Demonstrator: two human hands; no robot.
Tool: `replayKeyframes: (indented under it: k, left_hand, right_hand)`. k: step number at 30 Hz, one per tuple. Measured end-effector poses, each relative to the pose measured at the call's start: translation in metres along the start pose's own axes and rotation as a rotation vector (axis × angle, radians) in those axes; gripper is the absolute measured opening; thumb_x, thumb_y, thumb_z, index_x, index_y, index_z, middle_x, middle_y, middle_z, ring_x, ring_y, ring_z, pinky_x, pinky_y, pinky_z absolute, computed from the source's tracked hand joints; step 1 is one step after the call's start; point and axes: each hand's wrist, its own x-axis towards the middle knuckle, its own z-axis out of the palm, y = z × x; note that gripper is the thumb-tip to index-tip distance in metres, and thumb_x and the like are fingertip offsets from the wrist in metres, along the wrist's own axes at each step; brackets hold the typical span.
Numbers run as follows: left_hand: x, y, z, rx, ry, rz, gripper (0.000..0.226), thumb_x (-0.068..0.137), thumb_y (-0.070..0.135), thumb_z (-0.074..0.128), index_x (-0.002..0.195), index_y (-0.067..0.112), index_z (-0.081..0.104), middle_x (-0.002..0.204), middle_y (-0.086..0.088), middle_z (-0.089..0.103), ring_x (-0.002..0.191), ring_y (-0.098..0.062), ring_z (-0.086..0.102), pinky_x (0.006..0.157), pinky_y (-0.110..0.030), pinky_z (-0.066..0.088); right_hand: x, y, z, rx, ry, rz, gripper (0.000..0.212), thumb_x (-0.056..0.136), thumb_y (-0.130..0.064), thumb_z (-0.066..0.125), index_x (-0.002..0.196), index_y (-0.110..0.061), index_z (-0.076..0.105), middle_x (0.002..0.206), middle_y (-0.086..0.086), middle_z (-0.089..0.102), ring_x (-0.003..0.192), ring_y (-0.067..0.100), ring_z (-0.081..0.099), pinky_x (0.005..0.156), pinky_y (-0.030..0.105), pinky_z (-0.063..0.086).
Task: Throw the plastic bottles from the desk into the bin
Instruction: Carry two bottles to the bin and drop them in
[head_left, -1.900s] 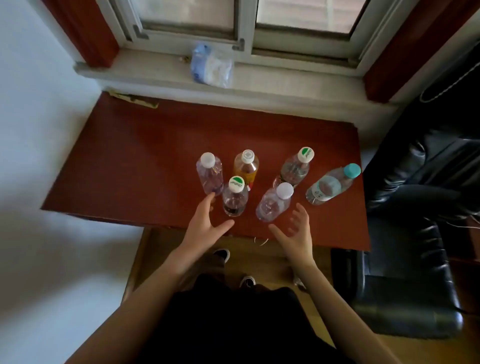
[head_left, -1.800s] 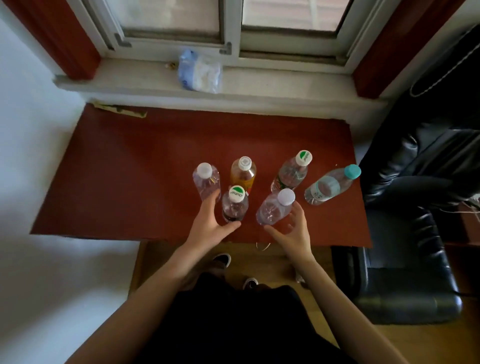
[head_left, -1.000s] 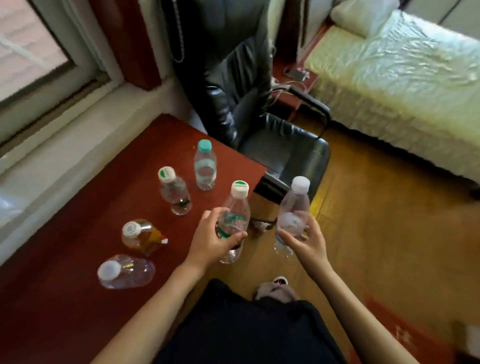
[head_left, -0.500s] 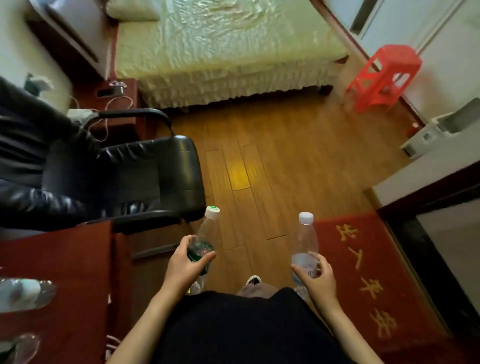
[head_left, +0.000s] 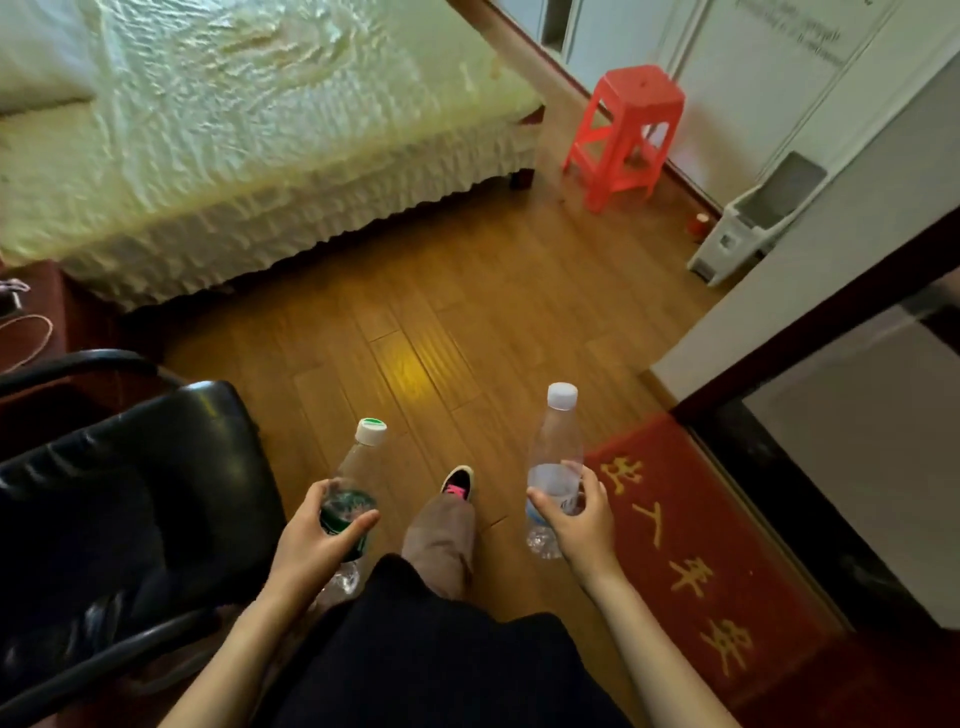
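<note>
My left hand (head_left: 311, 545) grips a clear plastic bottle with a green label and a green-and-white cap (head_left: 358, 467), held upright above the wooden floor. My right hand (head_left: 576, 519) grips a second clear bottle with a white cap (head_left: 556, 447), also upright. A white bin with an open grey lid (head_left: 748, 223) stands on the floor at the far right, against the wall, well ahead of both hands. The desk is out of view.
A black leather chair (head_left: 130, 493) is close on my left. A bed with a pale cover (head_left: 249, 130) fills the far left. A red plastic stool (head_left: 628, 124) stands beyond. A red doormat (head_left: 701, 561) lies at my right, beside a dark door frame (head_left: 810, 322).
Both hands closed on bottles at the desk and lifted them. I have turned away from the desk to face the room; the bin has come nearer in view.
</note>
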Motion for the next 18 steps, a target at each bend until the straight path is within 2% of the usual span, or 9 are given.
replayKeyframes:
  k: [4, 6, 8, 11, 15, 18]
  left_hand:
    - [0.098, 0.038, 0.011, -0.034, -0.025, -0.002, 0.044, 0.076, 0.04, 0.076, 0.113, 0.032, 0.052, 0.099, 0.012, 0.062, 0.093, -0.011, 0.063, 0.076, -0.031, 0.054]
    - [0.151, 0.07, 0.017, -0.049, -0.058, 0.021, 0.04, 0.076, 0.042, 0.075, 0.108, 0.037, 0.052, 0.1, 0.014, 0.061, 0.093, -0.01, 0.062, 0.078, -0.034, 0.055]
    - [0.201, 0.11, 0.023, -0.041, -0.088, 0.07, 0.043, 0.075, 0.044, 0.075, 0.111, 0.037, 0.052, 0.101, 0.016, 0.061, 0.093, -0.006, 0.061, 0.078, -0.031, 0.054]
    - [0.274, 0.184, 0.035, -0.026, -0.135, 0.153, 0.047, 0.076, 0.042, 0.075, 0.115, 0.029, 0.052, 0.101, 0.017, 0.061, 0.09, 0.001, 0.059, 0.071, -0.019, 0.048]
    - [0.354, 0.275, 0.063, -0.005, -0.231, 0.242, 0.045, 0.078, 0.041, 0.074, 0.115, 0.029, 0.05, 0.1, 0.017, 0.061, 0.09, 0.002, 0.059, 0.072, -0.022, 0.049]
    - [0.405, 0.331, 0.095, 0.025, -0.275, 0.28, 0.044, 0.079, 0.039, 0.074, 0.115, 0.03, 0.05, 0.099, 0.017, 0.06, 0.09, 0.002, 0.057, 0.072, -0.023, 0.046]
  right_hand:
    - [0.098, -0.017, 0.004, 0.006, 0.039, 0.011, 0.06, 0.075, -0.032, 0.081, 0.126, -0.014, 0.056, 0.124, 0.006, 0.054, 0.114, 0.015, 0.052, 0.095, 0.028, 0.044]
    - [0.145, -0.032, 0.001, 0.004, 0.069, 0.034, 0.063, 0.075, -0.031, 0.081, 0.129, -0.013, 0.055, 0.125, 0.006, 0.052, 0.116, 0.018, 0.052, 0.099, 0.032, 0.046]
    - [0.187, -0.053, -0.008, -0.001, 0.116, 0.065, 0.065, 0.075, -0.03, 0.081, 0.131, -0.012, 0.054, 0.125, 0.004, 0.051, 0.117, 0.019, 0.052, 0.1, 0.035, 0.047]
    - [0.245, -0.083, -0.028, 0.014, 0.208, 0.068, 0.064, 0.075, -0.028, 0.082, 0.13, -0.012, 0.055, 0.125, 0.005, 0.053, 0.115, 0.019, 0.054, 0.097, 0.034, 0.048]
    - [0.31, -0.102, -0.061, 0.026, 0.308, 0.094, 0.058, 0.074, -0.028, 0.083, 0.124, -0.016, 0.057, 0.122, 0.005, 0.056, 0.112, 0.019, 0.056, 0.097, 0.04, 0.05]
    - [0.351, -0.103, -0.084, 0.029, 0.364, 0.152, 0.058, 0.073, -0.032, 0.082, 0.124, -0.019, 0.057, 0.122, 0.003, 0.055, 0.112, 0.017, 0.056, 0.095, 0.039, 0.051]
